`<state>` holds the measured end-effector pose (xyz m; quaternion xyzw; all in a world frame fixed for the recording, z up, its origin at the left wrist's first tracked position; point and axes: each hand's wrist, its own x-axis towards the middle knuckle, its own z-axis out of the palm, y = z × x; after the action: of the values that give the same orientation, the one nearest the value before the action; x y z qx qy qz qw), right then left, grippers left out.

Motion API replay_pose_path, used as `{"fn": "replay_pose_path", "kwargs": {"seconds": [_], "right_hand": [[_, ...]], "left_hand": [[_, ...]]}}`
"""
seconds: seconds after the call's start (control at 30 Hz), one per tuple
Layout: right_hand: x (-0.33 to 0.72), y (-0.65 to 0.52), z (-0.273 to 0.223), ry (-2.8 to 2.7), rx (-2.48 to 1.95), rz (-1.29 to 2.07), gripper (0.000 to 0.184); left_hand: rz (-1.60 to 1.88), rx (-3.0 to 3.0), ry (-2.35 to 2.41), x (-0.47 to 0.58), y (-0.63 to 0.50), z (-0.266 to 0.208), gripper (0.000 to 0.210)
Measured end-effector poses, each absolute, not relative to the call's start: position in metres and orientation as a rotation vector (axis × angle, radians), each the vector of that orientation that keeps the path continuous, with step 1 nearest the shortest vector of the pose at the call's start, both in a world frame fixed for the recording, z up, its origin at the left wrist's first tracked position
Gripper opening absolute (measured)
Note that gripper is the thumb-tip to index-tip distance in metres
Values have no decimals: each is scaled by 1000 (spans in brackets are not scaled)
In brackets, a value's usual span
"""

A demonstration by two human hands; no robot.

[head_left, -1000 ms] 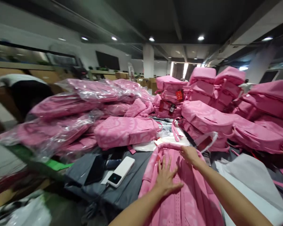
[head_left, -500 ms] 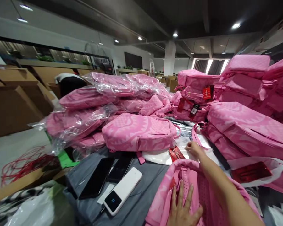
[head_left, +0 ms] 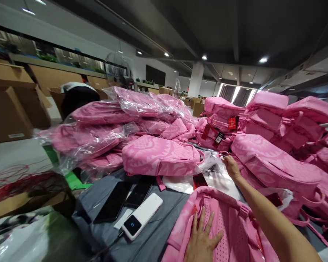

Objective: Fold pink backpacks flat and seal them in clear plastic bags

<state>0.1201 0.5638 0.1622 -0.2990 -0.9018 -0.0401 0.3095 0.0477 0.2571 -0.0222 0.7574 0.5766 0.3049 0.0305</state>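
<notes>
A pink backpack (head_left: 224,214) lies at the near edge with its dotted, padded back upward. My left hand (head_left: 202,236) presses flat on it, fingers spread. Beyond it, my right hand (head_left: 231,167) is closed beside the pink strap loop (head_left: 221,154) of the stacked bags on the right; its fingertips hide what they grip. Crumpled clear plastic (head_left: 210,161) rises just left of those fingers, above a white plastic bag (head_left: 220,183). Left of that rests another pink patterned backpack (head_left: 161,156), with a red tag (head_left: 199,181) near its end.
A white power bank (head_left: 143,214) and two dark phones (head_left: 114,202) lie on grey cloth (head_left: 98,240). Plastic-wrapped pink backpacks (head_left: 98,134) are piled at the left, more backpacks (head_left: 273,156) at the right. Behind are cardboard boxes (head_left: 8,112) and a bent-over person (head_left: 78,96).
My right hand has moved slightly forward, up to the pink strap loop, and the clear plastic beside it has bunched up. My left hand still lies on the backpack. The view has shifted.
</notes>
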Motion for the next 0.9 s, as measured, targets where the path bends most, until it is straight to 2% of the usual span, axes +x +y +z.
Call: {"fn": "replay_pose_path", "kwargs": {"seconds": [0.13,0.33,0.43,0.6,0.7,0.73,0.8,0.87,0.9], "right_hand": [[157,520,197,-2624,-623,-154,20],[225,450,197,-2886,-734,-133,9],[225,443,200,-2791,-892,-169,18],[151,476,198,-2634,-977,-190,34],[102,502,193,-2655,-953,-155,41],[91,510,192,-2665,-960,-133,37],[81,525,197,-2676,-990,-69,18],[85,537,209,-2664,-1010,9,3],[91,540,219,-2645,-1011,42,3]], "left_hand": [[908,2050,1634,45,244,15,85],[888,1910,1613,49,228,54,93],[904,1896,1615,48,226,56,94],[944,2031,1618,49,241,20,84],[952,2217,1739,53,260,-14,52],[971,2260,1796,53,265,-22,44],[1000,2296,1851,53,270,-30,42],[985,2285,1785,51,268,-24,47],[972,2258,1737,50,264,-17,54]]}}
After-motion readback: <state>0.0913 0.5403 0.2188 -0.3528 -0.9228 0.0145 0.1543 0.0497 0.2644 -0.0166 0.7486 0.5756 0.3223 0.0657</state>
